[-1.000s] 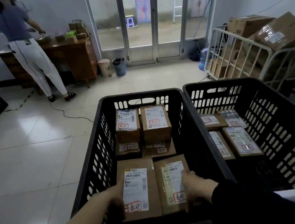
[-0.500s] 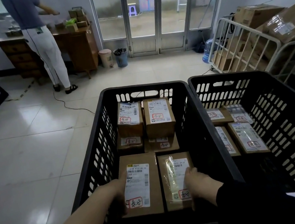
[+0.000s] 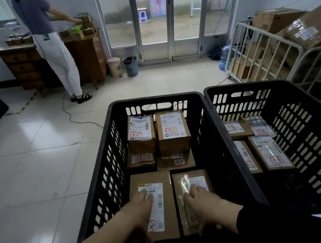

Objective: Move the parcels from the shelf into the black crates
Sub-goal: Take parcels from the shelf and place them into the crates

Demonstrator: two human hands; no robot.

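Two black crates stand side by side, the left crate [image 3: 155, 99] in front of me and the right crate [image 3: 243, 86] beside it. Both hold brown labelled parcels. In the near end of the left crate lie two flat parcels side by side. My left hand [image 3: 140, 209] grips the left parcel [image 3: 161, 178], fingers spread over its white label and thumb at its near end. My right hand [image 3: 202, 201] grips the taped right parcel [image 3: 197, 177] the same way. Stacked parcels [image 3: 173, 132] fill the far end. The right crate's parcels [image 3: 270, 151] lie flat.
A person [image 3: 49, 44] stands at a wooden desk [image 3: 87, 55] at the back left, with a cable [image 3: 68, 114] trailing over the tiled floor. Two bins [image 3: 130, 66] stand by glass doors. A metal cage trolley [image 3: 261, 54] with big cartons is at the right.
Both parcels have sunk lower into the left crate. My hands have slid from the parcels' near ends up onto their tops. The person at the desk has shifted to the right.
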